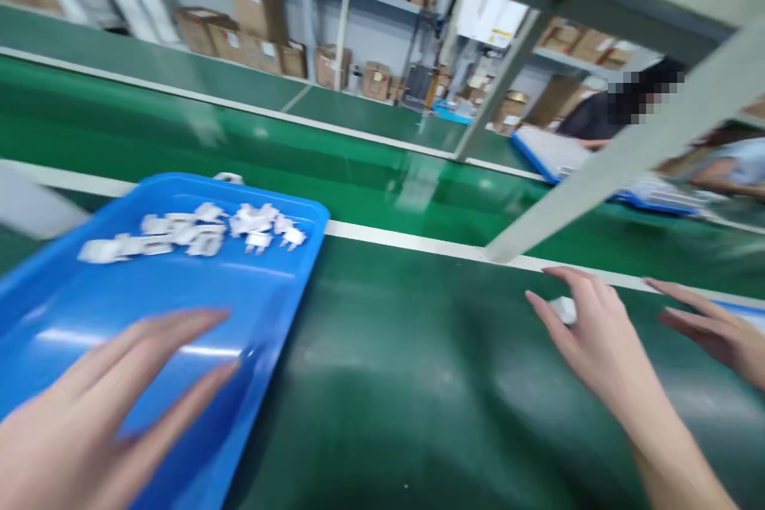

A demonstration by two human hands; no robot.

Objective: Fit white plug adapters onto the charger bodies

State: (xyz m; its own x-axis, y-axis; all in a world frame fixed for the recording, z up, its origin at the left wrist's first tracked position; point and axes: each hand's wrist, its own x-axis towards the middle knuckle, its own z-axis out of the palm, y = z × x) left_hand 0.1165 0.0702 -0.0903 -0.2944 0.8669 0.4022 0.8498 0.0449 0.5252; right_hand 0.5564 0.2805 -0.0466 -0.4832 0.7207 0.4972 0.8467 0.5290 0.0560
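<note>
My left hand [113,414], smeared by motion, hovers over the near part of a blue tray [256,303] with thumb and fingers apart and nothing between them. White plug adapters [197,233], several of them, lie in a loose row along the tray's far end; a few show prongs. On the right, my right hand [598,335] reaches over the green work surface [406,366]. A small white block [562,309] shows in the gap between its spread thumb and fingers. The fingers do not look closed on it, and its kind is unclear.
Another person's hand [717,327] comes in from the right edge, close beside my right hand. A pale post [555,215] slants up from the white edge strip. Across the green belt, other people sit by blue trays [538,159]. Shelves with cardboard boxes [256,8] stand behind.
</note>
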